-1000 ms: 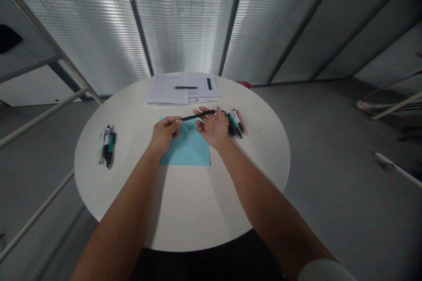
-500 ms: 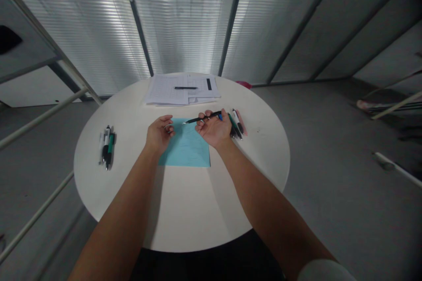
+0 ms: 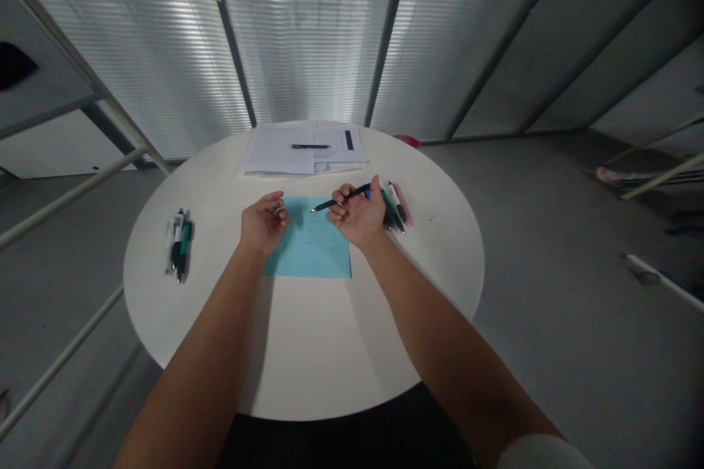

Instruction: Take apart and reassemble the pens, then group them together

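Note:
My right hand, palm turned up, has its fingers closed on a black pen. The pen's silver tip points left over a light-blue sheet of paper. Above that sheet's left edge is my left hand, fingers loosely curled and apart, with nothing seen in it. Several pens, white, green and black, lie just beyond my right hand, partly hidden by it. A pink item shows beside them.
A round white table carries everything. At its far side lies a stack of printed papers with a black pen on top. Several more pens lie at the left. White metal rails stand left of the table.
The black pen in my right hand has shifted slightly, its tip a little to the right and lower. My left hand has drifted slightly left.

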`<state>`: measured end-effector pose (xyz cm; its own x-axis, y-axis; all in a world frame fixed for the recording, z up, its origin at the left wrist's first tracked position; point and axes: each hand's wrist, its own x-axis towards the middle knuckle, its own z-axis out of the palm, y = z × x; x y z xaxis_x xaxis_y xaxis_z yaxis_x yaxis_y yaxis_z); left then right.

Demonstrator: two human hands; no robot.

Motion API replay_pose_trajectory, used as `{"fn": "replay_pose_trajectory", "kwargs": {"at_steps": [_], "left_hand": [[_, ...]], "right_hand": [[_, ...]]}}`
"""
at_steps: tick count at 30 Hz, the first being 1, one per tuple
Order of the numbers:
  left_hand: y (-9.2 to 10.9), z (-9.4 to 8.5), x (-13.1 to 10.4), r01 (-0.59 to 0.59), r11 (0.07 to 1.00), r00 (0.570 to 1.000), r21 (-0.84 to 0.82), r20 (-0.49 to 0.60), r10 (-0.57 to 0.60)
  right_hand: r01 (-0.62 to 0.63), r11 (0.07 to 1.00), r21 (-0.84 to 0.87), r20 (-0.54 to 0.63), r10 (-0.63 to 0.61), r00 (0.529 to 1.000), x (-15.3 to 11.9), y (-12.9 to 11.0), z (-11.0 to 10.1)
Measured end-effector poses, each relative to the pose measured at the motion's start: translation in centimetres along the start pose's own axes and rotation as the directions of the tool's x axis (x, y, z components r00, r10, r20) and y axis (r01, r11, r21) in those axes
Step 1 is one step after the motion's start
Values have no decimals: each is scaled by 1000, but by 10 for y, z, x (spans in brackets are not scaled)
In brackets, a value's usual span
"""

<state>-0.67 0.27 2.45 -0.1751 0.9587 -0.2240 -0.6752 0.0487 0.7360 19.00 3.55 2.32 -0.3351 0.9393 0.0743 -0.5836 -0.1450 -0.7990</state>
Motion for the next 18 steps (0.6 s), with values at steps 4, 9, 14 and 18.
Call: {"fn": "replay_pose_trajectory", "kwargs": {"at_steps": [4,9,14,18], "left_hand": [[0,-1,0,4,1000,1000,0,4,-4],[-1,-3,2,-2,1000,1000,-2,11,2],[0,-3,3,6,1000,1000,-16,13,-5],[0,-2,2,2,1000,1000,-22,10,-2]], "right_hand": [[13,1000,-8,57,-13,998,-1,1,-3],[30,997,-69,36,-28,999,-2,0,-2],[-62,996,59,5,62,998,-3,-2,3],[-135,969,207,53,127,991,-3,-4,2]]}}
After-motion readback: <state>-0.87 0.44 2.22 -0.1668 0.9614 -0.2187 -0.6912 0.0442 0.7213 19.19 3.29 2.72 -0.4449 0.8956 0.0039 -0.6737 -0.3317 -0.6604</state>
